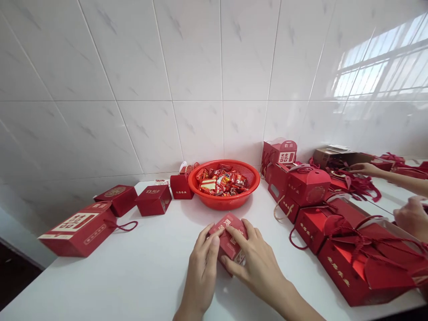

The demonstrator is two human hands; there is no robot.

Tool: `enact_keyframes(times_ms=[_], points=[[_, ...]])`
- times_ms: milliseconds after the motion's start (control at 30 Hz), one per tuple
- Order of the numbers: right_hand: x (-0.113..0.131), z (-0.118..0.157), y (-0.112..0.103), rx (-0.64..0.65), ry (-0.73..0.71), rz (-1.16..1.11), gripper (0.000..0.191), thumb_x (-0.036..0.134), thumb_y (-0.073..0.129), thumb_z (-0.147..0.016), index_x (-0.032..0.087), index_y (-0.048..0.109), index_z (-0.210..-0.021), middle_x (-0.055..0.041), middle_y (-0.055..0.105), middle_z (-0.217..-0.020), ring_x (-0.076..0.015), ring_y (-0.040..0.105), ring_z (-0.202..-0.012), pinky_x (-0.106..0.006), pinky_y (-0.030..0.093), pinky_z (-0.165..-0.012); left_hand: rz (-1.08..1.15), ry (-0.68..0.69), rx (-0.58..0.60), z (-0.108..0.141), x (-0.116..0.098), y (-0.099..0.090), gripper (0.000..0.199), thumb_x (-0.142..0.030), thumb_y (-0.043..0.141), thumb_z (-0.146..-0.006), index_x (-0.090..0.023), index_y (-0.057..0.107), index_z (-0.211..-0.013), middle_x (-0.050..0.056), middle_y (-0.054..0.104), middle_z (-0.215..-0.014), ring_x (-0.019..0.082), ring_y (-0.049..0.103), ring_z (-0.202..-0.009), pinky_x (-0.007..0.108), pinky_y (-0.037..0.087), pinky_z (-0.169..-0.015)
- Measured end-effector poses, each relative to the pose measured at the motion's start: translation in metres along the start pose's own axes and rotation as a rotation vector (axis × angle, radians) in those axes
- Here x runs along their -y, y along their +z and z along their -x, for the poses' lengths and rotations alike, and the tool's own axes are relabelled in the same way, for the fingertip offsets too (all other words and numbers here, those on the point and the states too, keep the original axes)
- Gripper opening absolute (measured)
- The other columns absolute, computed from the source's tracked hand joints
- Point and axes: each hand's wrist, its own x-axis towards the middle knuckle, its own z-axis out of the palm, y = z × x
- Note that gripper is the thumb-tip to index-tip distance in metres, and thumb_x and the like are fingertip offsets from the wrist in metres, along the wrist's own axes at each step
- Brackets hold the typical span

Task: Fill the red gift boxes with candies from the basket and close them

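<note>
Between my two hands, on the white table (pixel 133 281), is a small red gift box (pixel 230 240) with gold lettering on its top. My left hand (pixel 204 258) grips its left side, thumb along the top. My right hand (pixel 256 256) is wrapped around the right side, with a finger pressing on the top and the thumb at the near face. The box's lower part is partly hidden by my fingers. Just beyond it stands a red plastic basket (pixel 224 204) heaped with wrapped candies (pixel 223 180).
On the left are several red boxes, one a corded box (pixel 80 229). Several red boxes with rope handles, such as the near one (pixel 361 272), line the right. Another person's hand (pixel 366 169) reaches in at far right. A tiled wall (pixel 197 89) closes the back.
</note>
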Motion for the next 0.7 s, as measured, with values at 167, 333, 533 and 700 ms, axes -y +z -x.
enact_keyframes(times_ms=[167,333,533,700], points=[[-0.018,0.011,-0.028,-0.220,-0.043,-0.102,0.057,0.036,0.071,-0.081,0.031,0.062,-0.137,-0.0136,0.055,-0.136,-0.0322,0.060,-0.121,-0.047,0.056,-0.095,0.044,0.010,-0.127,0.007,-0.001,-0.002,0.049,-0.060,0.039,-0.100,-0.032,0.066,-0.131,0.005,0.044,-0.157,0.029,0.038,-0.147,0.050,0.036,-0.119],[-0.062,0.030,-0.111,-0.712,0.092,-0.022,0.053,0.056,0.062,-0.087,0.037,0.061,-0.136,-0.0079,0.059,-0.125,-0.0297,0.061,-0.114,-0.046,0.051,-0.094,0.150,0.016,-0.251,0.008,-0.005,-0.005,0.042,-0.057,0.047,-0.098,-0.029,0.071,-0.118,0.006,0.055,-0.146,0.030,0.049,-0.136,0.049,0.041,-0.113],[-0.120,0.021,-0.160,-0.773,0.410,0.210,0.061,0.068,0.057,-0.078,0.031,0.071,-0.124,-0.0112,0.066,-0.100,-0.0333,0.061,-0.101,-0.047,0.049,-0.081,0.142,0.001,-0.253,0.008,-0.012,0.001,0.035,-0.053,0.054,-0.093,-0.026,0.074,-0.103,0.006,0.063,-0.134,0.030,0.053,-0.132,0.045,0.044,-0.109],[-0.148,0.017,-0.143,-0.596,0.465,0.200,0.063,0.067,0.058,-0.075,0.029,0.071,-0.124,-0.0120,0.067,-0.097,-0.0367,0.063,-0.099,-0.050,0.051,-0.077,0.116,0.008,-0.233,0.008,-0.011,0.003,0.032,-0.053,0.056,-0.091,-0.027,0.075,-0.097,0.005,0.065,-0.130,0.029,0.057,-0.125,0.044,0.046,-0.106]])
